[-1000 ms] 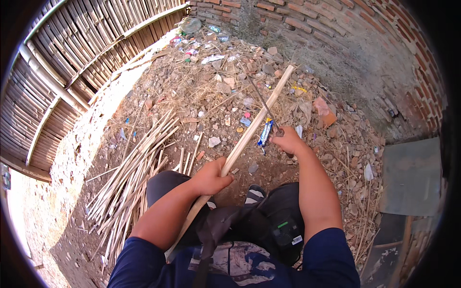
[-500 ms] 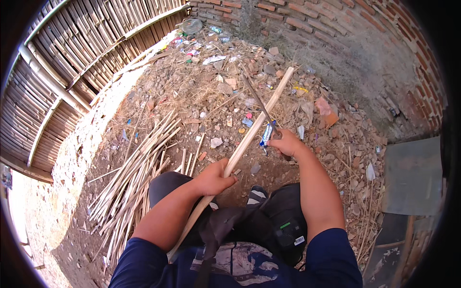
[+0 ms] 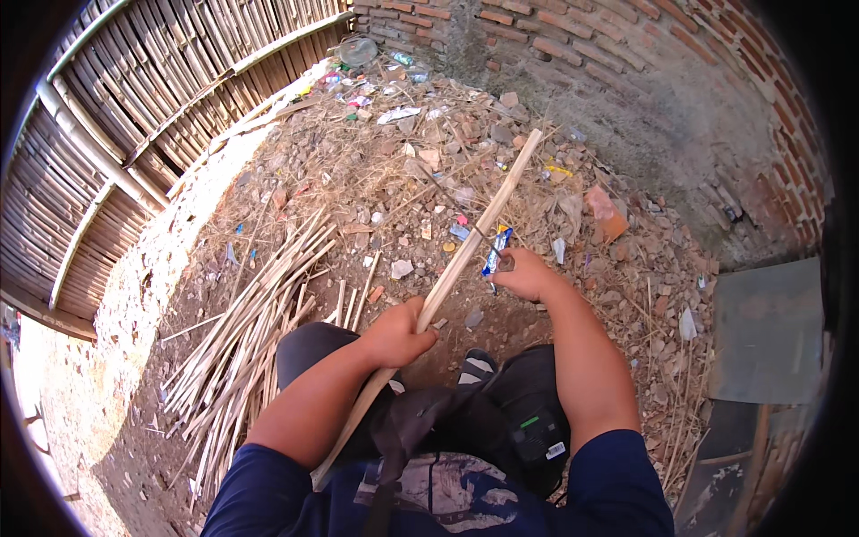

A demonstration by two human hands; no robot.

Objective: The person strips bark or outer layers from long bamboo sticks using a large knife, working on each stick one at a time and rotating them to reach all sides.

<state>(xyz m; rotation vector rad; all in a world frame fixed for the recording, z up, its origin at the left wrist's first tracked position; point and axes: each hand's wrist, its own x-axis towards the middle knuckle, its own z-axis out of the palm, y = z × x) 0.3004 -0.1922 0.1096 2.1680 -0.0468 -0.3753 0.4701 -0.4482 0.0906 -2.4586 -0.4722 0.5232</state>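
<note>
Left hand (image 3: pixel 398 335) was wrapped tight around a long stick (image 3: pixel 454 274), right hand (image 3: pixel 523 273) was curled around a knife (image 3: pixel 484 235), more sticks (image 3: pixel 255 345) lay left of both grips.

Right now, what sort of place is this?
Probably a rough outdoor yard: sunlit brown dirt ground strewn with rubble and litter, a weathered red-brick wall ahead and right, and a brown slatted bamboo-like panel at left.
</note>
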